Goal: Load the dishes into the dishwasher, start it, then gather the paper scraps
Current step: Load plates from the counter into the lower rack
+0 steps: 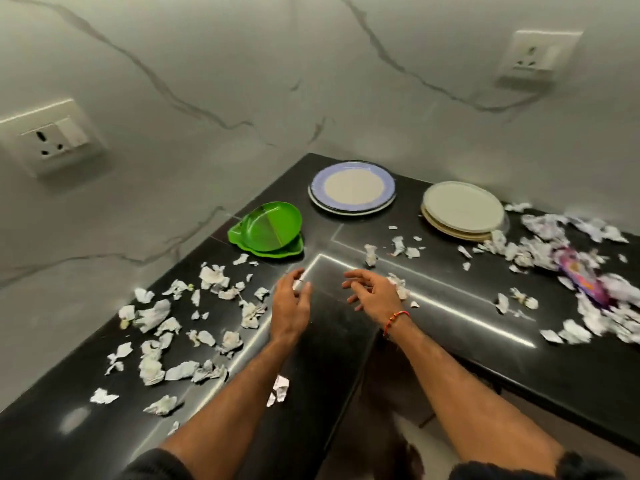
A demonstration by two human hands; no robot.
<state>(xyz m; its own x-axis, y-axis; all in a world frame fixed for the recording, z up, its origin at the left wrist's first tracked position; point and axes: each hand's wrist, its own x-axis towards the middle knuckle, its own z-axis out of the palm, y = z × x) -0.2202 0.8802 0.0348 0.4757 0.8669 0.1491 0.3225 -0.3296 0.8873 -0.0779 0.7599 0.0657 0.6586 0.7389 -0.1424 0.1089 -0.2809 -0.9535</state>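
While both hands hover over the black tabletop [346, 341], no readable writing shows anywhere; the pink-purple wrapper [581, 278] at far right is too blurred to read. L to R: a wall socket [52, 140] w/ switch on the marble wall; paper scraps [152, 315] strewn across the left part of the tabletop; a green dish [266, 226] stacked on another green one near the back corner. Left hand [291, 303] is just above the surface, fingers [304, 292] curled loosely, half open, w/ a small white bit by the fingertips; can't tell if it's pinched or just lying there. Behind, a blue-rimmed plate [351, 187] sits on a 2nd plate. Right hand [374, 292], red thread bracelet [396, 318] at the wrist, is open, fingers spread and bent, holding nothing, next to a crumpled scrap [398, 285]. Further right, a stack of pale plates [462, 209], then a dense heap of scraps [540, 251] around the wrapper. A 2nd socket [538, 55] is high on the right wall.
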